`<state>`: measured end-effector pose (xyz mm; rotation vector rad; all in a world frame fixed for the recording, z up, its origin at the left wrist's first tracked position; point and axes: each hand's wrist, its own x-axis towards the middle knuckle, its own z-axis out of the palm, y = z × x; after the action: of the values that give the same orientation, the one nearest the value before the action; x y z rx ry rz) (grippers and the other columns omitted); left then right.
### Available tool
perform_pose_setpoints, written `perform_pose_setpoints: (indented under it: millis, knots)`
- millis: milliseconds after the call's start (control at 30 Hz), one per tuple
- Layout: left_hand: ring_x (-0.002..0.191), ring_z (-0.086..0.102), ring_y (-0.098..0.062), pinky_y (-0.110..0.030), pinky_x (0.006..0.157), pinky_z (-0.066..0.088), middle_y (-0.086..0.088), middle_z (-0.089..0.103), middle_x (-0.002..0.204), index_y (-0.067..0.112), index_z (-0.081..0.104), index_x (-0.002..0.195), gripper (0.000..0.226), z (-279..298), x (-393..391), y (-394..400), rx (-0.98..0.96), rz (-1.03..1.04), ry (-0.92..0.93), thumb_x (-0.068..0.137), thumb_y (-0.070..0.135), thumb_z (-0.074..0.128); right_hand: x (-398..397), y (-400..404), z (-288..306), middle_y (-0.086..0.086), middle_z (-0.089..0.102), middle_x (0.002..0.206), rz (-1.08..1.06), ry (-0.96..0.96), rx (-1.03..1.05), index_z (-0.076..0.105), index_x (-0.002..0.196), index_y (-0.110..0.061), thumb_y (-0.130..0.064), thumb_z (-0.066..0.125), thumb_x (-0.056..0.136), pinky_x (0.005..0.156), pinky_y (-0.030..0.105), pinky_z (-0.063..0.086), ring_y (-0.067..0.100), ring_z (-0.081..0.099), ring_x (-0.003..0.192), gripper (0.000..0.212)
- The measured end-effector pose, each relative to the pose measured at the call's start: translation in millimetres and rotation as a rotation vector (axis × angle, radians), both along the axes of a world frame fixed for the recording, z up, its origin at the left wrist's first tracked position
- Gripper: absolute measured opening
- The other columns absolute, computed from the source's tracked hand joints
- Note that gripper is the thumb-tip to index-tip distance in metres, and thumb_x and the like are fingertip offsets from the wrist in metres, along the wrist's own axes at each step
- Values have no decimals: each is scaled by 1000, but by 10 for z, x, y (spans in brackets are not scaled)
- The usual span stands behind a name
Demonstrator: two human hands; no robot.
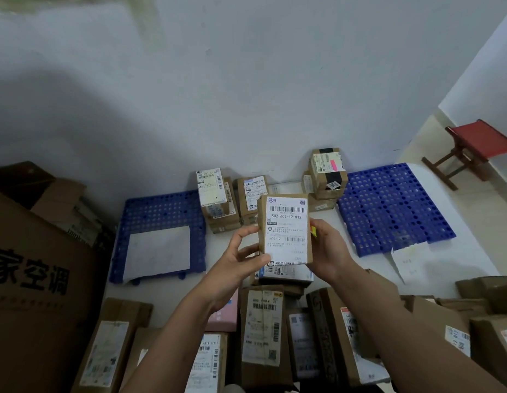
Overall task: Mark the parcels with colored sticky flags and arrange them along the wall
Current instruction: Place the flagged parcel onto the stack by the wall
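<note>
While both hands grip it at frame centre, the small parcel [285, 229] stands upright: left hand [241, 259] clasping its left edge, right hand [327, 248] pinching its right beside yellow sticky flags [313, 231].

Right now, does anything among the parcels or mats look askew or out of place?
Mildly. A white sheet lies crooked on the left blue mat, and another paper pokes out from under the right mat. The parcel in both hands looks intact.

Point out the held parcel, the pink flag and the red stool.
held parcel [286, 231], head view, middle of its white label
pink flag [334, 165], head view, its centre
red stool [483, 140], head view, seat top
</note>
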<state>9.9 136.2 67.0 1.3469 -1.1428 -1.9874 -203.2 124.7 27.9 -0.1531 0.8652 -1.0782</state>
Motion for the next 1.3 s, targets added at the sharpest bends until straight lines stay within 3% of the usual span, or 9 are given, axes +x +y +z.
perform_pose_setpoints:
  millis: [67, 233, 400, 467, 600, 800, 900, 1000, 1300]
  knots:
    - [118, 64, -22, -42, 109, 44, -7, 67, 127, 38, 45, 134, 59, -55, 6, -1, 55, 14, 42, 85, 21, 73, 2, -6, -33, 17, 55, 139, -26, 65, 50, 55, 132, -6, -36, 65, 86, 104, 52, 45, 35, 53, 129, 56]
    - [111, 67, -32, -43, 104, 48, -9, 72, 116, 27, 41, 135, 52, -277, -5, 13, 182, 70, 10, 91, 26, 67, -45, 79, -167, 9, 65, 121, -115, 178, 184, 65, 84, -12, -26, 67, 90, 104, 38, 42, 23, 57, 116, 16]
    - [99, 72, -21, -30, 81, 54, -6, 74, 111, 29, 41, 130, 46, -355, -78, 37, 181, -26, -136, 92, 25, 67, -25, 176, -171, 9, 68, 103, -74, 250, 204, 66, 100, -9, -22, 60, 95, 82, 35, 51, 22, 62, 100, 15]
    - [96, 73, -17, -25, 73, 55, -3, 72, 115, 28, 43, 130, 44, -380, -85, 21, 155, -37, -225, 93, 26, 66, -20, 191, -193, 8, 68, 99, -65, 295, 207, 66, 95, -9, -22, 59, 96, 85, 36, 51, 21, 63, 98, 14]
    - [105, 63, -9, -23, 74, 50, 4, 62, 131, 27, 46, 134, 45, -390, -40, -19, 81, -111, -360, 94, 34, 64, -31, 140, -219, 12, 70, 107, -79, 416, 190, 67, 92, -9, -24, 61, 95, 99, 37, 47, 22, 63, 103, 16]
    - [107, 57, -7, -27, 90, 49, 9, 61, 120, 23, 57, 128, 33, -255, -120, -163, -266, 120, -626, 96, 32, 61, -18, 69, -88, 5, 65, 82, -110, 546, -21, 67, 85, -5, -23, 64, 93, 76, 28, 50, 15, 56, 77, 20]
    - [94, 63, -1, -15, 77, 47, 11, 70, 103, 21, 68, 109, 15, -154, -267, -258, -311, 177, -469, 95, 25, 64, 22, 47, -29, 11, 67, 88, -35, 619, -133, 68, 92, 3, -16, 63, 94, 70, 25, 52, 16, 60, 80, 19]
    - [78, 63, -2, -14, 72, 51, 4, 71, 91, 14, 72, 101, 15, -86, -447, -314, -218, 174, -281, 93, 26, 66, 83, 37, 41, 2, 71, 82, 70, 724, -243, 72, 86, -14, -14, 63, 94, 71, 30, 52, 16, 64, 80, 13]
    - [70, 54, -8, -14, 66, 49, -8, 63, 81, -1, 69, 91, 22, -137, -530, -409, -136, 223, -145, 87, 20, 74, 121, 51, 133, -4, 73, 83, 170, 821, -348, 73, 94, -24, -19, 65, 92, 69, 25, 51, 3, 64, 76, 10]
